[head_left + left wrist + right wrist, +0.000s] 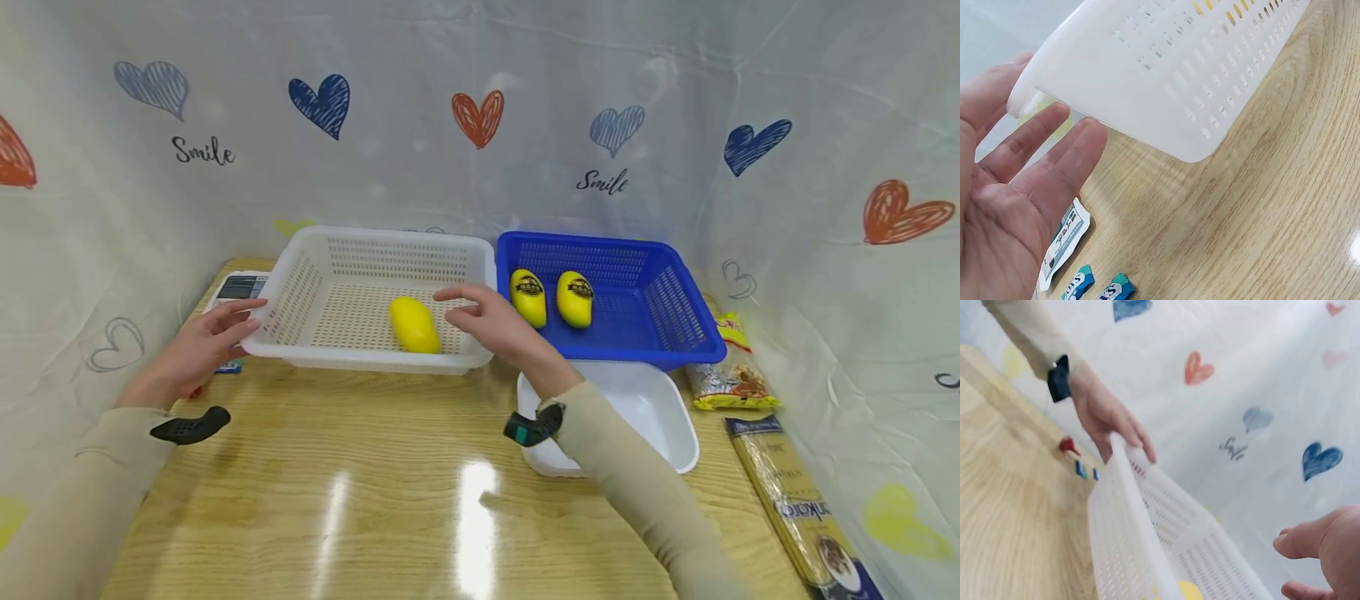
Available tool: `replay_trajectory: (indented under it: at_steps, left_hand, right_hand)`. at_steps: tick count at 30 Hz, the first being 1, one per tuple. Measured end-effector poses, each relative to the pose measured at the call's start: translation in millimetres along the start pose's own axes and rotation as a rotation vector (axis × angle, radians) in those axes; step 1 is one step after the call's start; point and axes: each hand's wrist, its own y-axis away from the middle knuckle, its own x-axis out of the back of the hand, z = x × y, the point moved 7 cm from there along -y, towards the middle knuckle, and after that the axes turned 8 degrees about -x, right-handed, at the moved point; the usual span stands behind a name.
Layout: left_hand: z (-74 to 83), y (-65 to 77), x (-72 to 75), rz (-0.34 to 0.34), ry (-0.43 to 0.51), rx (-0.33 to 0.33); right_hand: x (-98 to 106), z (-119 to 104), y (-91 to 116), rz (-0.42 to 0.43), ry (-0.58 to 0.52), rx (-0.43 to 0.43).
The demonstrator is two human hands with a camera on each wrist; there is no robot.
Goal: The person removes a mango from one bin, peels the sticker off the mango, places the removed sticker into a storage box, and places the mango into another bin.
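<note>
Left hand (198,347) grips white basket (375,360) rim; right hand (492,321) — apart from mango (414,325).

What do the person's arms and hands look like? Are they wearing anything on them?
The left sleeve and right sleeve are both long and light beige. The left wristband is black. The right wristband is black too, with a little teal patch. The left hand and right hand wear no gloves.
</note>
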Motion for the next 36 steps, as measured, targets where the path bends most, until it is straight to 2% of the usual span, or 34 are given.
replay_trajectory:
  at_steps: [8, 11, 14, 20, 24, 30, 36]
  left_hand:
    - [-0.5, 1.2, 1.0, 0.018, -0.035, 0.02]
    - [-2.0, 1.3, 1.5, 0.027, -0.036, 0.029]
    - [-3.4, 1.3, 2.4, 0.035, -0.037, 0.033]
    - [-4.2, 2.1, 3.0, 0.036, -0.057, 0.046]
    - [-3.5, 2.3, 2.1, 0.034, -0.05, 0.044]
    - [-2.5, 1.5, 1.7, 0.032, -0.03, 0.03]
    - [-3.2, 2.2, 1.3, 0.028, -0.016, 0.04]
  right_hand:
    - [33.9, 31.2, 78.2, 0.016, -0.096, 0.012]
    - [52.3, 48.8, 94.8, 0.049, -0.137, 0.014]
    - [79.4, 69.9, 101.1, 0.127, -0.163, -0.013]
    - [140.1, 107.6, 92.4, 0.296, -0.235, -0.124]
    - [168.2, 119.8, 76.8, 0.359, -0.289, -0.178]
    - [190.0, 129.4, 43.4, 0.376, -0.284, -0.256]
    - [199.0, 143.9, 19.2, 0.393, -0.31, -0.349]
